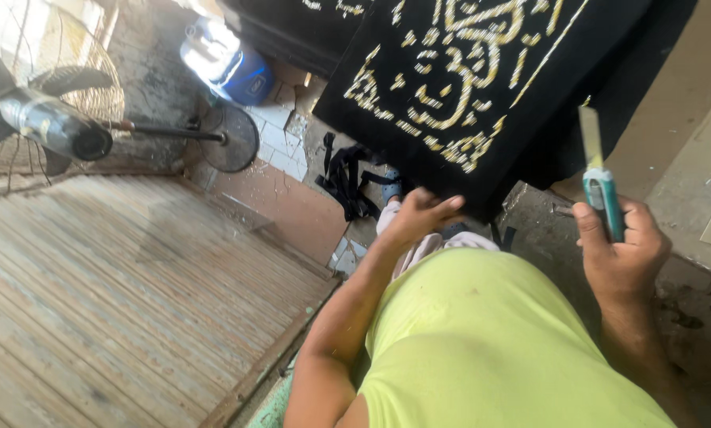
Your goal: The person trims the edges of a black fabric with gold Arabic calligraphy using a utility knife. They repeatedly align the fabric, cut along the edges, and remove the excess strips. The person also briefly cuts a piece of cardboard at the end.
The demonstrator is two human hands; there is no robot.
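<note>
In the head view, we hold a utility knife (601, 186) in our right hand (621, 254), fingers wrapped shut around its teal handle. The knife stands nearly upright: its long axis runs up and down the picture, tilted slightly left at the top, with the long bare blade pointing up and away from our body. The blade tip lies just beside the right lower edge of the black panel (482, 71), a dark fabric-covered board worked with gold ornament; whether the tip touches it we cannot tell.

Our left hand (419, 215) rests at the panel's bottom corner, fingers loosely curled and laid against its edge, gripping nothing that we can see.

Below the panel, our yellow-green shirt (490, 341) fills the foreground. Left of the panel, black straps (347, 178) lie on the tiled floor, and farther left stand a standing fan (50, 119) and a blue container (236, 67). A wooden platform (118, 301) spreads well below and left of the panel.
</note>
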